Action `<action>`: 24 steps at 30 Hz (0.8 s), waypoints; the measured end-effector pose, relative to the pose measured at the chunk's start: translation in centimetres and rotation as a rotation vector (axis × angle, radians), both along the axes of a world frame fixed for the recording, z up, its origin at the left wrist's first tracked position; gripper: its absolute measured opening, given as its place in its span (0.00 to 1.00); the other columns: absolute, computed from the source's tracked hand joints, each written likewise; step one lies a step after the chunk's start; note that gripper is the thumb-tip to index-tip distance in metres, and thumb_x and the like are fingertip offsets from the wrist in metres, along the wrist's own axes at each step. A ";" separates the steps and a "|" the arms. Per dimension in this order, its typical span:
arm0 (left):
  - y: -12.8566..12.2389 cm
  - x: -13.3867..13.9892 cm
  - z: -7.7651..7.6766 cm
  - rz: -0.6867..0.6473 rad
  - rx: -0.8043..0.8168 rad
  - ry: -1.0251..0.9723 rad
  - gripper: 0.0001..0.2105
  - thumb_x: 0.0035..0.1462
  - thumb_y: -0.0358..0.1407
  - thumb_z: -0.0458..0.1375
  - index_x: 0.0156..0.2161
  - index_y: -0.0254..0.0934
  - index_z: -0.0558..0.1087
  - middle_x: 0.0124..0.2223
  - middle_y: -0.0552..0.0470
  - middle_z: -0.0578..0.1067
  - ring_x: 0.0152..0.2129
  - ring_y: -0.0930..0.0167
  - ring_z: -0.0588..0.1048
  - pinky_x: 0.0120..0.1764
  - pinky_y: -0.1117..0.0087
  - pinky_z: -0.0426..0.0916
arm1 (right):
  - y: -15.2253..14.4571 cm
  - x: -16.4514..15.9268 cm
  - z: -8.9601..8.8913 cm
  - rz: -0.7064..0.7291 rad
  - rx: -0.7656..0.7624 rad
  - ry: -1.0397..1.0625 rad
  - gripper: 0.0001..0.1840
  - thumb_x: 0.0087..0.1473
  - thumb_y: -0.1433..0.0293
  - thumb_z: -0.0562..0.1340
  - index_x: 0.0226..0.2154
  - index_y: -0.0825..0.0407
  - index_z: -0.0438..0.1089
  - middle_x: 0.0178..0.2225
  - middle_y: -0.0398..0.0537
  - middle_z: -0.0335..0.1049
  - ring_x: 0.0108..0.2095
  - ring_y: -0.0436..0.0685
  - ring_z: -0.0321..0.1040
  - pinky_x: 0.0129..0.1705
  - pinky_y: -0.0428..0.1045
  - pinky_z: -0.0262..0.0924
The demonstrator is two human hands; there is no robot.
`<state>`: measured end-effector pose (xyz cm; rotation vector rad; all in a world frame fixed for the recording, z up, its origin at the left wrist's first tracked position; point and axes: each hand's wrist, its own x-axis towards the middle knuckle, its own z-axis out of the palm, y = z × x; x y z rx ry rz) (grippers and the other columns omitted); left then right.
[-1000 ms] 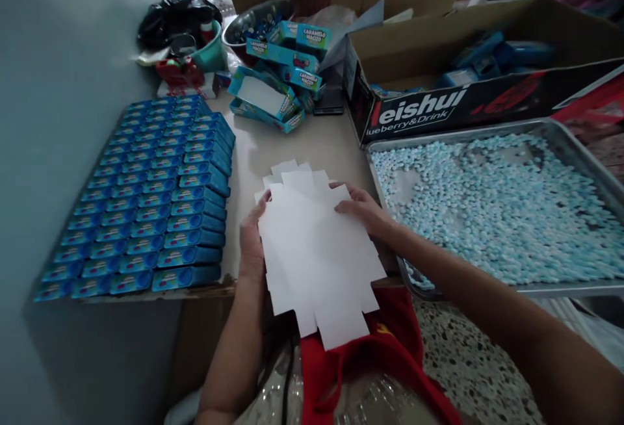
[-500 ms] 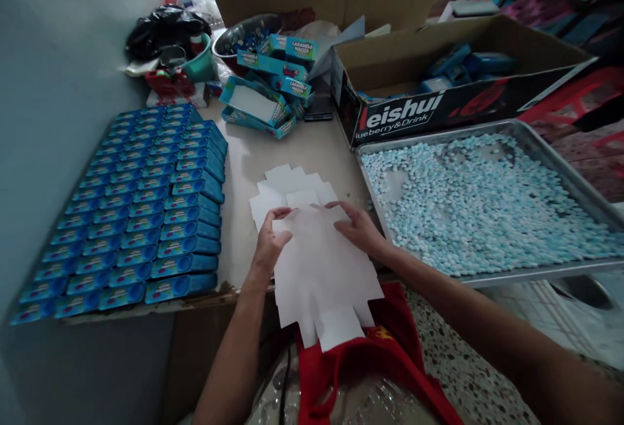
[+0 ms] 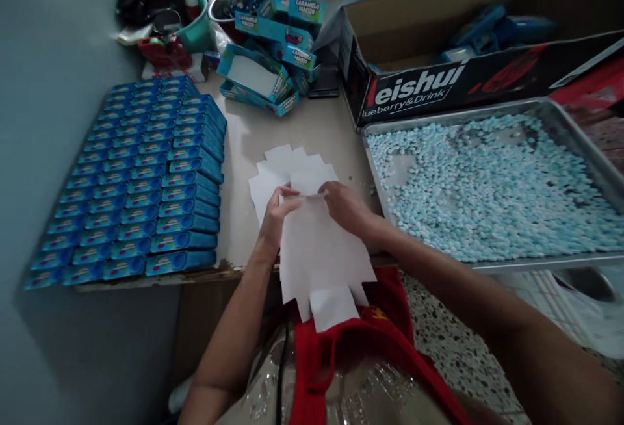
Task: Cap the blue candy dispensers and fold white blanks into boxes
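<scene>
A white die-cut cardboard sheet [image 3: 322, 243] hangs over the table's front edge, its near end by my red apron. My left hand [image 3: 280, 210] pinches its far left corner, thumb on top. At the far right corner, my right hand [image 3: 344, 207] is closed on the same edge, its fingers curled. A flap along that far edge appears bent up between both hands. Just beyond lie more white cardboard sheets [image 3: 275, 168], fanned out flat on the table. Whether the held piece is one sheet or more, I cannot tell.
Rows of small blue packs [image 3: 141, 184] stand at left. A metal tray [image 3: 487, 265] of pale blue and white candies lies at right. Behind it is a large black-printed carton [image 3: 419, 90]. Blue display boxes [image 3: 266, 80] are piled at the back beside a phone [image 3: 324, 84].
Both hands have drawn closer together along the sheet's far edge, which now looks folded up. My right hand's fingers have curled in. The camera view has tilted down slightly.
</scene>
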<state>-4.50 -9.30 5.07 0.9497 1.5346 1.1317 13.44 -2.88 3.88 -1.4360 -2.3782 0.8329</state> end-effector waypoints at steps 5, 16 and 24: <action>3.4 0.4 -1.2 0.239 0.050 0.170 0.19 0.55 0.38 0.64 0.50 0.42 0.64 0.46 0.49 0.74 0.42 0.67 0.75 0.49 0.65 0.70 | 1.7 -1.8 1.3 0.044 -0.016 -0.168 0.20 0.58 0.79 0.53 0.51 0.52 0.69 0.47 0.61 0.79 0.43 0.63 0.76 0.42 0.53 0.62; 1.7 1.4 -2.1 0.325 0.078 0.071 0.11 0.64 0.42 0.58 0.32 0.38 0.71 0.33 0.54 0.76 0.33 0.70 0.72 0.40 0.71 0.66 | -1.7 -1.8 1.3 0.030 0.144 -0.138 0.35 0.57 0.75 0.50 0.68 0.59 0.50 0.42 0.61 0.79 0.40 0.65 0.77 0.41 0.54 0.62; 1.3 -0.3 -1.2 0.036 -0.034 0.206 0.07 0.60 0.34 0.60 0.42 0.37 0.77 0.41 0.51 0.79 0.40 0.69 0.75 0.47 0.69 0.69 | 0.5 0.1 2.2 0.140 -0.013 -0.289 0.27 0.61 0.74 0.53 0.62 0.58 0.65 0.41 0.59 0.81 0.41 0.65 0.77 0.44 0.54 0.64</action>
